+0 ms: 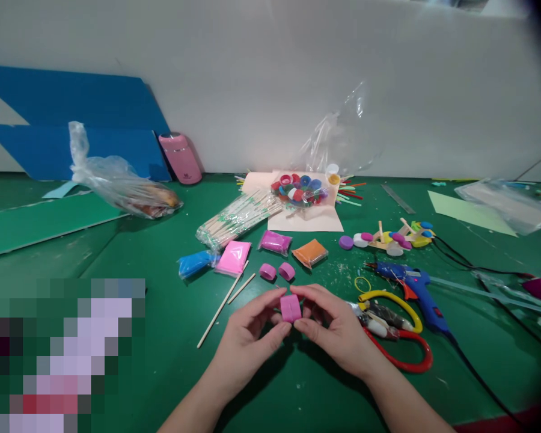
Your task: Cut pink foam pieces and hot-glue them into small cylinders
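Caps: two pink ones, pressed together and held up over the green table, between both hands.
Left hand: the caps are grasped from the left between thumb and fingertips.
Right hand: the caps are gripped from the right, with the thumb low and the index finger at the top edge.
Loose caps: two pink ones, set side by side just beyond the hands.
Packs: blue, pink, magenta and orange ones are laid out in a bent row beyond the loose caps.
Sticks: one long and one shorter, seen left of the loose caps; the long one reaches the pink pack.
Stick bundle: wrapped in clear plastic, behind the packs.
Bagged caps: mixed colours, rested on a pale sheet.
Glue gun: blue, laid to the right, its nozzle pointed left.
Handles: one yellow, one red, placed near the right hand; the tool's far end is partly hidden.
Flask: pink, stood near the wall, beside blue boards.
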A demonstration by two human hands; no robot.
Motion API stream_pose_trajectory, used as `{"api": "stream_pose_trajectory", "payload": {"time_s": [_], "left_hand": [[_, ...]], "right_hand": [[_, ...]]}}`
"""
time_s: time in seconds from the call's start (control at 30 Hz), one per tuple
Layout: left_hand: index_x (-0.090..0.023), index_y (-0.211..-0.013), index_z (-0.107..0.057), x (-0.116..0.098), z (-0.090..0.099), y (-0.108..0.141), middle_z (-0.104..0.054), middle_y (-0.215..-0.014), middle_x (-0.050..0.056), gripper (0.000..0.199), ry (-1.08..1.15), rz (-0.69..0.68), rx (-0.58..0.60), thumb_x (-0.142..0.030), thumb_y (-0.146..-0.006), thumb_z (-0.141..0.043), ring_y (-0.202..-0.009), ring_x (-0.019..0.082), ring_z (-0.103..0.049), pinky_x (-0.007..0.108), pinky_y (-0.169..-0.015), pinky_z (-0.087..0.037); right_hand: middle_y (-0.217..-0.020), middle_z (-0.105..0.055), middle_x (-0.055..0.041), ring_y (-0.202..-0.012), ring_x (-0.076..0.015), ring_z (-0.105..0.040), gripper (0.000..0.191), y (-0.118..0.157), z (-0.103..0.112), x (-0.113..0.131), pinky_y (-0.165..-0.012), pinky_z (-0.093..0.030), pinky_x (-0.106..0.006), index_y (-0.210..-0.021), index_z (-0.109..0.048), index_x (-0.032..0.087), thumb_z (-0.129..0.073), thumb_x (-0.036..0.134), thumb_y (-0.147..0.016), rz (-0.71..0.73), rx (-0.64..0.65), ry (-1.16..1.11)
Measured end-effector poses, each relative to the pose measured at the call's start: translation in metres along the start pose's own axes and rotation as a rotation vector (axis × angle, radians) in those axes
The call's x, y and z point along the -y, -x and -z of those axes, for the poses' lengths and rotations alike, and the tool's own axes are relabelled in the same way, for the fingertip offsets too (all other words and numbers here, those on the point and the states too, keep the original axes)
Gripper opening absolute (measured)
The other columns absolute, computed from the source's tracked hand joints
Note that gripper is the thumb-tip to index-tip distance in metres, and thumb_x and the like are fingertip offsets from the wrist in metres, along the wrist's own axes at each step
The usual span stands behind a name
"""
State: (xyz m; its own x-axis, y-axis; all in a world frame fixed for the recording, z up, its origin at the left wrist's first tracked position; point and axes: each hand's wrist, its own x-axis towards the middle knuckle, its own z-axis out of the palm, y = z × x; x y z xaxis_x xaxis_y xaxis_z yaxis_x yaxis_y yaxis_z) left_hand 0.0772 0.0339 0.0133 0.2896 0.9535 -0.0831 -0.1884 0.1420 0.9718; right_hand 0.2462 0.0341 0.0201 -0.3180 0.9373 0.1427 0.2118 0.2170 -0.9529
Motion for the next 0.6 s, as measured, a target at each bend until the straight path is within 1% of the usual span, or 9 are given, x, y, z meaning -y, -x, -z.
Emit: {"api": "stream_pose_trajectory", "payload": {"time_s": [0.17,0.27,0.37,0.6], "left_hand": [[-0.022,-0.102,-0.059,-0.0031,-0.0017,-0.0009,-0.065,-0.098,0.004,0.033,-0.091,-0.041,-0.001,-0.016,-0.069,-0.061,-0.085,0.018,-0.059,0.03,-0.078,-0.047],[-0.02,-0.1,-0.06,-0.0054,-0.0029,-0.0006,-0.065,-0.098,0.005,0.032,-0.139,-0.047,-0.023,-0.016,-0.069,-0.061,-0.085,0.018,-0.059,0.03,-0.078,-0.047],[-0.019,-0.1,-0.06,-0.006,-0.0037,-0.0001,-0.066,-0.098,0.006,0.032,-0.166,-0.048,-0.044,-0.016,-0.068,-0.062,-0.085,0.019,-0.06,0.031,-0.078,-0.047],[-0.019,-0.1,-0.059,-0.0042,-0.0036,0.0005,-0.065,-0.1,0.007,0.032,-0.236,-0.079,-0.045,-0.016,-0.068,-0.061,-0.087,0.02,-0.06,0.031,-0.078,-0.048]], "right_hand": [[-0.087,-0.05,-0.0012,-0.068,-0.0128,-0.048,0.032,0.0008,-0.0001,-0.0003,-0.06,-0.041,-0.024,-0.11,-0.051,0.024,-0.054,0.031,-0.079,-0.019,0.017,-0.013],[-0.087,-0.051,-0.0017,-0.07,-0.0133,-0.048,0.031,0.0005,0.0003,-0.0002,-0.062,-0.042,-0.025,-0.11,-0.052,0.023,-0.053,0.032,-0.08,-0.021,0.015,-0.006],[-0.086,-0.052,-0.002,-0.069,-0.0134,-0.049,0.031,0.0002,0.0003,-0.0009,-0.062,-0.042,-0.025,-0.109,-0.053,0.023,-0.053,0.032,-0.08,-0.011,0.003,0.001],[-0.088,-0.051,-0.0021,-0.069,-0.013,-0.048,0.031,0.0012,-0.0002,-0.0028,-0.062,-0.042,-0.025,-0.11,-0.052,0.024,-0.053,0.031,-0.08,-0.014,0.001,0.013]]}}
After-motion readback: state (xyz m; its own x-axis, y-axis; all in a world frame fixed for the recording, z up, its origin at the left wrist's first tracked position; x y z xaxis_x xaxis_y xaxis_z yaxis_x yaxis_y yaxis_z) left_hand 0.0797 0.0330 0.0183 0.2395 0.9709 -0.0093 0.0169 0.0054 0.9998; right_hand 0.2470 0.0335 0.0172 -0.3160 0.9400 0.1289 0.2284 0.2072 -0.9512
